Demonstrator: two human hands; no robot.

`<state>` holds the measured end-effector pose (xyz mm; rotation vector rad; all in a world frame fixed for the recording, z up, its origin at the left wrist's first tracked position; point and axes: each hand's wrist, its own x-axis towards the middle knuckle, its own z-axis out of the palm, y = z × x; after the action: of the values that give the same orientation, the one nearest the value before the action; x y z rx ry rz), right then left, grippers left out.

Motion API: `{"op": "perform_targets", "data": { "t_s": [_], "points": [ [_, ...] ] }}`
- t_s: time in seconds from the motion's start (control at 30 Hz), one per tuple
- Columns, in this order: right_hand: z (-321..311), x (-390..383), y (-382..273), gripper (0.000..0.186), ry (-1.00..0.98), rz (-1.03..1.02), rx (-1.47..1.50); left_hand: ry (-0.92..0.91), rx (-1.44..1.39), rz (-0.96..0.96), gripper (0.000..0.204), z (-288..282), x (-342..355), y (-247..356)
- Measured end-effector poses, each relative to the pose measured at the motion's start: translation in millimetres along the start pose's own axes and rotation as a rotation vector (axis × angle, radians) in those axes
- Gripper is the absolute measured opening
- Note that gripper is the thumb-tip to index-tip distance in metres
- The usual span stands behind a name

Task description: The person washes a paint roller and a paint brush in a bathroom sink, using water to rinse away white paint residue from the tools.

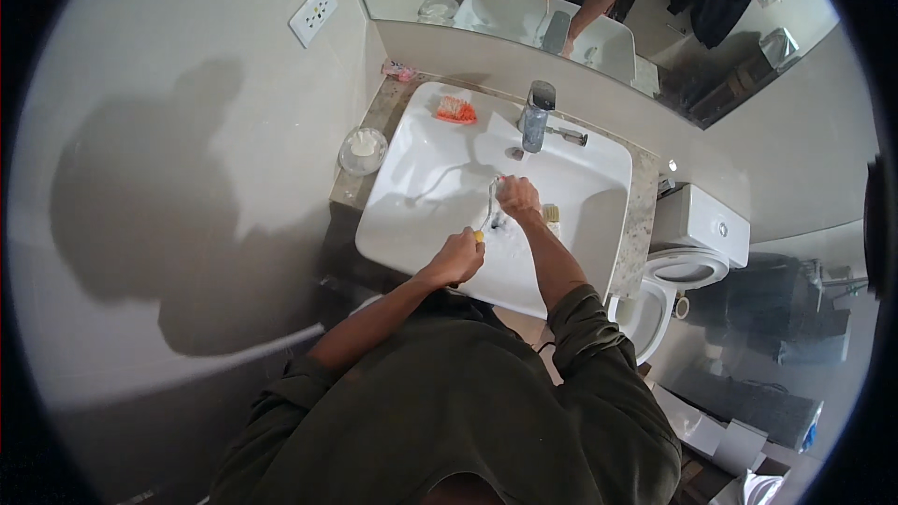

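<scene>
Over the white sink point(383, 229), my left hand point(456, 259) is closed round the yellow handle of a thin, bent metal rod point(490, 204) that looks like a paint roller frame. My right hand point(519, 198) is closed at the rod's far end, its fingers partly hidden. Below the rod, whitish suds or residue lie round the dark drain point(497, 222). A paintbrush-like thing with pale yellow bristles point(552, 213) rests in the basin beside my right wrist. The grey faucet point(536, 117) stands beyond my right hand.
An orange scrub brush point(456, 110) sits on the sink's far left ledge. Left of the sink, a clear dish point(363, 151) holds something white on the stone counter point(382, 105). A mirror point(599, 14) hangs above. To the right stands a white toilet point(687, 266).
</scene>
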<state>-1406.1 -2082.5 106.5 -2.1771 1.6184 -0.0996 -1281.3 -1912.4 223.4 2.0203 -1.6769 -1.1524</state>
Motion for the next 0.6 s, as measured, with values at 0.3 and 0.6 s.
{"op": "perform_targets", "data": {
  "t_s": [0.3,0.6],
  "points": [
    [55.7,17.8,54.0,0.021,0.372,-0.406,0.104,-0.058,-0.073,-0.015,0.038,-3.8,0.1,2.9],
    [77.1,29.5,82.7,0.019,0.359,-0.598,-0.218,-0.095,-0.096,-0.05,0.037,5.1,3.5,2.8]
  ]
}}
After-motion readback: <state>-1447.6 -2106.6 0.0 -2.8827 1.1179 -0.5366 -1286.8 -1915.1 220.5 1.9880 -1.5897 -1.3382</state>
